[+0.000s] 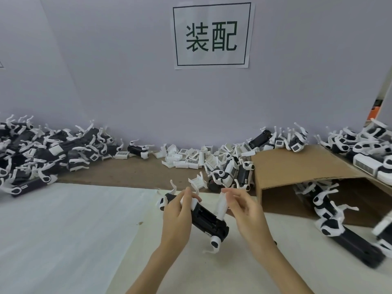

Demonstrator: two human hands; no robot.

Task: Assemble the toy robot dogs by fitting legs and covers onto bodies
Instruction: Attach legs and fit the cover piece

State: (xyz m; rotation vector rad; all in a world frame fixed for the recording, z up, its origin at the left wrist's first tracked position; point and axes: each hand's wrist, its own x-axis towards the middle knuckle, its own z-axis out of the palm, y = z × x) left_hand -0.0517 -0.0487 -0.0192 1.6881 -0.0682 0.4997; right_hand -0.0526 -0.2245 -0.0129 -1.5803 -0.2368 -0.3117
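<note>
the black body [209, 219] is held above the white sheet [63, 230] on the table, just in front of the cardboard box [297, 172]. the left hand [180, 215] grips the body's far end, fingers curled over a white cover [194, 203] already seated there. the right hand [246, 211] pinches a second white cover [221, 205] — its lower edge touches the body's open bay, its upper edge is tilted away. white legs [214, 246] are fitted at both ends of the body.

step in hand, as judged: seat the second cover.
- keep the left grip firm so the body does not rotate.
- align the cover's lower edge with the bay rim first, then swing the upper edge down.
- press evenly along the cover; a skewed push is likely to leave one side proud of the body.
- keep fingertips clear of the legs, which look thin and may flex.

loose covers [186, 161] lie behind the body against the wall, left of the box. a pile of legged bodies [42, 151] lies further left of the box, and finished dogs [331, 209] lie inside and on the box.
</note>
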